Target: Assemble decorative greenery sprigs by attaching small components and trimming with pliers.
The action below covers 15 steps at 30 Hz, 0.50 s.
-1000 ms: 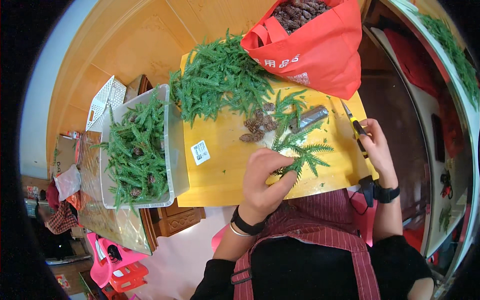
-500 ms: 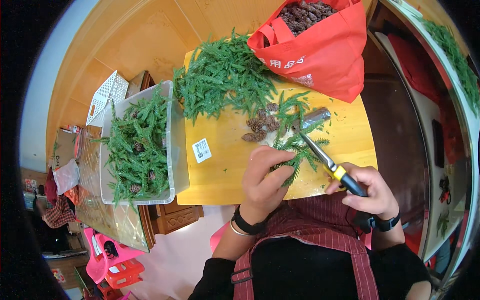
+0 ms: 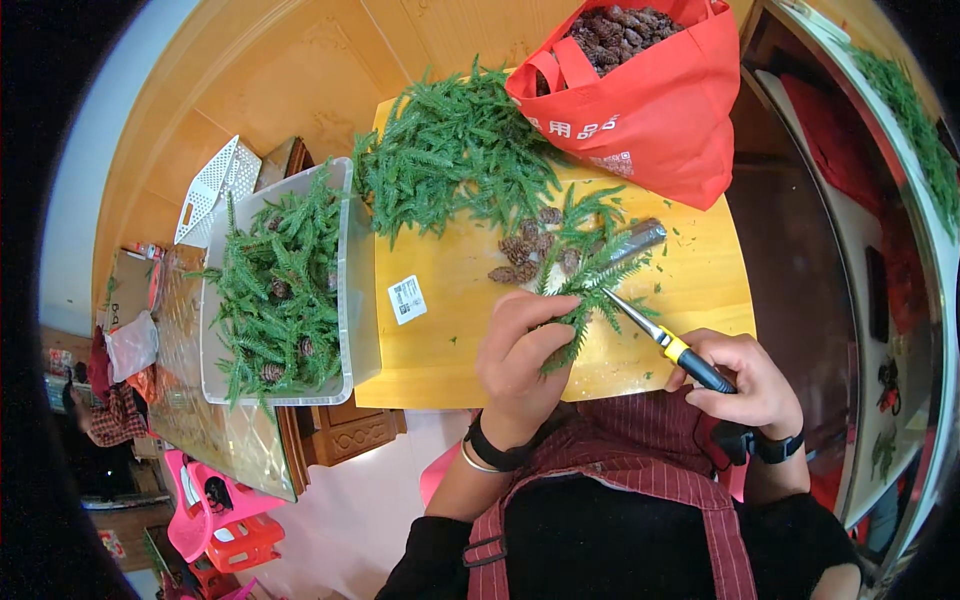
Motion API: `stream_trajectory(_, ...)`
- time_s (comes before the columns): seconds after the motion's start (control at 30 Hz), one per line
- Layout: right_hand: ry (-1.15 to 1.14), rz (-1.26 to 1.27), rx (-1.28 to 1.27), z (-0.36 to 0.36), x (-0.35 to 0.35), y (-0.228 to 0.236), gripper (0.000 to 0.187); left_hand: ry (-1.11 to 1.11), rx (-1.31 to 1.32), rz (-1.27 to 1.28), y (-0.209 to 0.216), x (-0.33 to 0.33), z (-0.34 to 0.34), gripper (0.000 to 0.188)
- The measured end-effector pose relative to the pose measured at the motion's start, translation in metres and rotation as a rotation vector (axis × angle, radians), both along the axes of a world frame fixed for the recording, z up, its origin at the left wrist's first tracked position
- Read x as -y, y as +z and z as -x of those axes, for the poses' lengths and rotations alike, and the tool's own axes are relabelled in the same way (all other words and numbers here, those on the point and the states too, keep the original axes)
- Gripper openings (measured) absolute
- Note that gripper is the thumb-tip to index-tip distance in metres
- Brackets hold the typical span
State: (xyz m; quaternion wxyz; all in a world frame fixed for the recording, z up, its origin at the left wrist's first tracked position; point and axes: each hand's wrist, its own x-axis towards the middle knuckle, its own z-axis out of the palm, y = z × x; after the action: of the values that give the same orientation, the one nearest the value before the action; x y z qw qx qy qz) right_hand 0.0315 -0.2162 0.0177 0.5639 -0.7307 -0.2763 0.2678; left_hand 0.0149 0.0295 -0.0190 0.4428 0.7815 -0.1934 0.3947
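Note:
Between the thumb and fingers of my left hand (image 3: 525, 350) is a green fir sprig (image 3: 590, 285), its needles fanning out to the right. My right hand (image 3: 742, 375) is closed around long-nose pliers (image 3: 672, 347) with yellow and black handles. The pliers' tip points up and left, at the sprig's right side; whether the jaws touch a stem I cannot tell. Several brown pine cones (image 3: 522, 250) lie just beyond the left hand. A dark, shiny roll (image 3: 638, 238) lies behind the sprig, partly covered by needles.
A heap of green sprigs (image 3: 450, 150) covers the far side of the yellow table (image 3: 440, 360). Behind to the right stands a red bag (image 3: 650, 130) of pine cones. A clear plastic bin (image 3: 347, 300) of sprigs with cones stands at left. A white label (image 3: 407, 300) lies on the table.
The sprig in my left hand has turned and now points more up and right. The pliers' tip has drawn slightly down and right, out of the needles.

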Motion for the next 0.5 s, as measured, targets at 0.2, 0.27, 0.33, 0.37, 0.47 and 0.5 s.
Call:
stream_trajectory(0.2, -0.036, -0.068, 0.013, -0.005, -0.012, -0.002, 0.012, -0.072, 0.041, 0.045, -0.003, 0.003, -0.004, 0.018)
stream_trajectory(0.27, -0.025, -0.059, -0.01, -0.008, -0.015, 0.001, 0.012, -0.091, 0.036, 0.047, -0.001, 0.003, -0.005, 0.017)
stream_trajectory(0.33, -0.008, -0.052, -0.035, -0.011, -0.017, 0.0, 0.011, -0.102, 0.018, 0.029, -0.001, 0.002, -0.003, 0.017)
stream_trajectory(0.37, 0.023, -0.06, 0.013, -0.013, -0.018, -0.004, 0.017, -0.113, 0.002, 0.012, 0.0, 0.001, -0.003, 0.017)
stream_trajectory(0.47, 0.054, -0.067, 0.062, -0.016, -0.018, -0.009, 0.023, -0.14, -0.023, 0.005, 0.0, 0.0, -0.004, 0.017)
stream_trajectory(0.5, 0.062, -0.067, 0.064, -0.017, -0.018, -0.01, 0.024, -0.141, -0.024, 0.006, 0.001, -0.001, -0.004, 0.017)
